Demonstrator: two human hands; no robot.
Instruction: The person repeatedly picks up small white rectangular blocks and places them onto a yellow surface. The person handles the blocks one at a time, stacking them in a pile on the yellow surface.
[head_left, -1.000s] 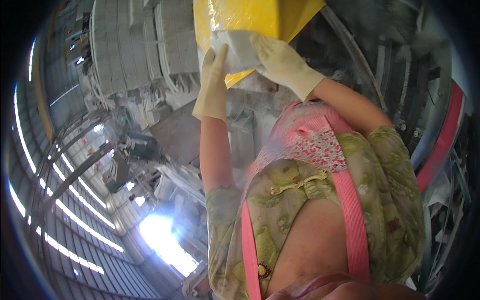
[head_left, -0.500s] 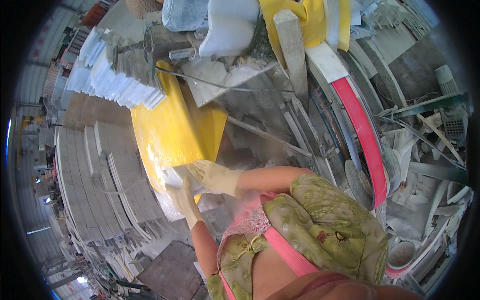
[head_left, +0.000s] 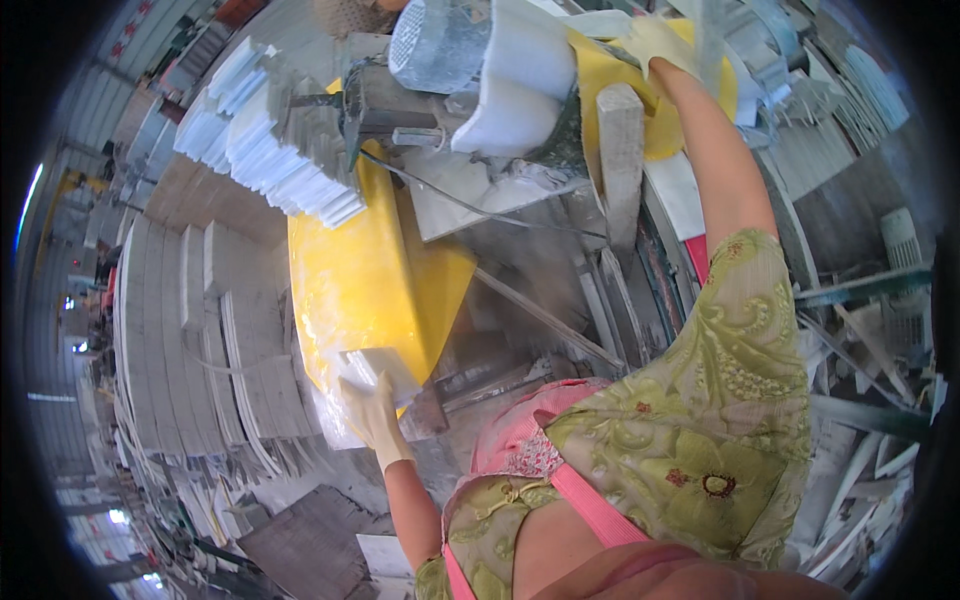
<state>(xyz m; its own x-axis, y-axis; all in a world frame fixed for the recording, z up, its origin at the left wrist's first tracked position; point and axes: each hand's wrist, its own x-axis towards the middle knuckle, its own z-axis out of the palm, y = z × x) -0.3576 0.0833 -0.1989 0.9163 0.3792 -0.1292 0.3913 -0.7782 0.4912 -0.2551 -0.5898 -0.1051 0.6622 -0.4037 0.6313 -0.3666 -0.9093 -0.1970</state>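
Note:
My left hand (head_left: 370,414), in a pale glove, grips the lower edge of a small white stone-like slab (head_left: 378,368). The slab rests against the lower end of a wet yellow sheet (head_left: 345,285) draped over a long support. Far up on the right, my gloved right hand (head_left: 655,45) reaches to a second yellow sheet (head_left: 665,120). It lies at that sheet's upper part, next to a greyish upright piece (head_left: 709,40). Its fingers are small and unclear, so whether it holds anything does not show.
A tall stack of thin white slabs (head_left: 275,150) stands at the upper left. Long grey slabs (head_left: 165,330) are piled below it. A thin cable (head_left: 470,207) crosses the middle, near a grey post (head_left: 620,160). A red strip (head_left: 696,258) passes beneath my right arm.
My right hand has left the white slab and swung far up to the right, onto the other yellow sheet. My left hand stays on the slab. The whole view has shifted slightly.

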